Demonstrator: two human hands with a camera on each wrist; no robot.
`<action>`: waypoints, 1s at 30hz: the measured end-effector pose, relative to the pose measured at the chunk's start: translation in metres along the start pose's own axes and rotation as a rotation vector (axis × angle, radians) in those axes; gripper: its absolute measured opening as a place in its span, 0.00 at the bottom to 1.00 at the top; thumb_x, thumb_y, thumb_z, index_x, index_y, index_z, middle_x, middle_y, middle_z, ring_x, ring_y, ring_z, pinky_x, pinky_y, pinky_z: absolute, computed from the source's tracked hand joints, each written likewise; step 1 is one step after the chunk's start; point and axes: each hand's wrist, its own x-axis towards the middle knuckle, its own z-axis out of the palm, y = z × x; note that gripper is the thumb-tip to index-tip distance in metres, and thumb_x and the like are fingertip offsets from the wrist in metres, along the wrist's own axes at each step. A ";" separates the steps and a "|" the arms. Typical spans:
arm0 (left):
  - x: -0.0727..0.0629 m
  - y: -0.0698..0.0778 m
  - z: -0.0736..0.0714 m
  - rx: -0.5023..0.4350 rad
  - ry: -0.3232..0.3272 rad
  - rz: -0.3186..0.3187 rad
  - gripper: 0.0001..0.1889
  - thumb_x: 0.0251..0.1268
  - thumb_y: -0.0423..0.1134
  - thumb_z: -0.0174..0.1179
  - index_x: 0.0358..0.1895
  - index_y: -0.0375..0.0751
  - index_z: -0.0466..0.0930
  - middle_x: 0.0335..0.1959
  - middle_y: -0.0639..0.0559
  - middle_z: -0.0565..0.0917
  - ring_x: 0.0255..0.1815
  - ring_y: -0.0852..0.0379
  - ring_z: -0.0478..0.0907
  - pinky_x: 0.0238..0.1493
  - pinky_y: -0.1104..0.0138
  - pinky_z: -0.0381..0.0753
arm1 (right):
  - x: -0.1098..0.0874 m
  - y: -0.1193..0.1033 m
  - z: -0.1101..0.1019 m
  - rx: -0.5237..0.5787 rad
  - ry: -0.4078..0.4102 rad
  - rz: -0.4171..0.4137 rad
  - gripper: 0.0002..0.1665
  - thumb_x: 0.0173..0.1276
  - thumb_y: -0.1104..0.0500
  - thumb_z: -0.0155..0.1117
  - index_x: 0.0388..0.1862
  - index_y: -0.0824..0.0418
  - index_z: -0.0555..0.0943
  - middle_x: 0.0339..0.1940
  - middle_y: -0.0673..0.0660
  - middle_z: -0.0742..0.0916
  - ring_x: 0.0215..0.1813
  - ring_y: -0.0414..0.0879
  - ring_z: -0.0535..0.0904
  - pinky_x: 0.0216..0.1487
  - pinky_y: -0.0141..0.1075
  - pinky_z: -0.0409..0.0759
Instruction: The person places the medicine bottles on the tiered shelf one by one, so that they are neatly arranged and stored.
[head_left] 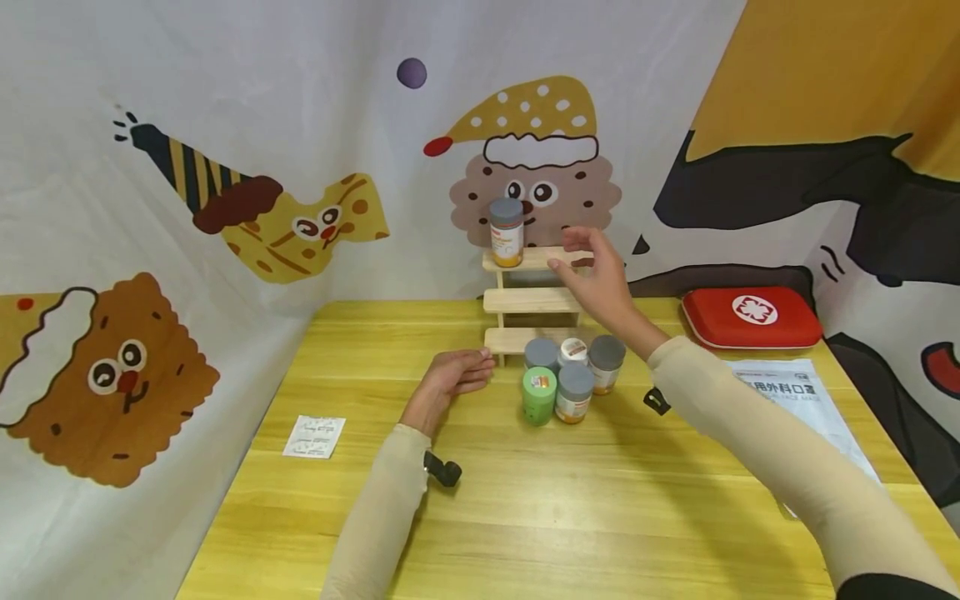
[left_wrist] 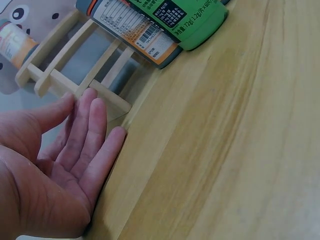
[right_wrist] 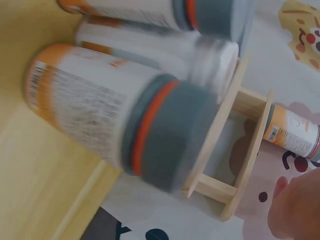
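A small three-tier wooden rack (head_left: 534,301) stands at the back of the table. One pill bottle (head_left: 507,235) with a grey cap and a white-and-orange label stands upright on the left of its top tier. My left hand (head_left: 454,377) is at the rack's lower left end, fingers extended; in the left wrist view the fingertips (left_wrist: 91,95) lie close against the rack, contact unclear. My right hand (head_left: 600,279) hovers by the top tier, right of that bottle, fingers loosely bent and holding nothing. In front of the rack cluster several bottles, including a green bottle (head_left: 539,397) and a grey-capped bottle (head_left: 574,393).
A red zippered case (head_left: 752,317) with a white emblem lies at the back right. Beside it is a face mask packet (head_left: 806,408), partly under my right sleeve. A small white sachet (head_left: 315,437) lies on the left. A printed cloth (head_left: 360,108) hangs behind the table.
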 end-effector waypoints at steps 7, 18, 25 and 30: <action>0.001 -0.001 0.000 0.000 -0.006 0.006 0.21 0.75 0.43 0.68 0.63 0.34 0.84 0.43 0.51 0.94 0.49 0.53 0.92 0.54 0.60 0.93 | -0.035 -0.002 -0.012 -0.004 -0.042 0.016 0.28 0.74 0.59 0.72 0.70 0.61 0.76 0.64 0.61 0.84 0.63 0.51 0.81 0.62 0.52 0.83; 0.002 -0.001 -0.001 0.006 -0.009 0.015 0.21 0.74 0.44 0.69 0.62 0.35 0.85 0.47 0.47 0.94 0.53 0.49 0.92 0.58 0.56 0.91 | -0.083 -0.011 -0.020 0.084 -0.009 0.170 0.29 0.76 0.59 0.70 0.70 0.63 0.72 0.63 0.61 0.81 0.64 0.46 0.77 0.60 0.30 0.79; 0.003 0.000 -0.001 -0.004 -0.008 0.013 0.19 0.75 0.43 0.68 0.61 0.35 0.86 0.44 0.50 0.94 0.50 0.51 0.92 0.54 0.59 0.92 | -0.112 -0.016 -0.023 0.068 0.013 0.182 0.28 0.76 0.63 0.68 0.70 0.66 0.72 0.61 0.62 0.81 0.62 0.48 0.77 0.58 0.26 0.79; 0.001 -0.001 -0.001 -0.002 -0.012 0.013 0.18 0.75 0.42 0.68 0.60 0.35 0.86 0.45 0.49 0.94 0.50 0.52 0.92 0.54 0.59 0.92 | -0.131 -0.017 -0.023 0.070 0.013 0.204 0.29 0.74 0.64 0.70 0.70 0.66 0.71 0.59 0.57 0.81 0.60 0.51 0.78 0.55 0.24 0.79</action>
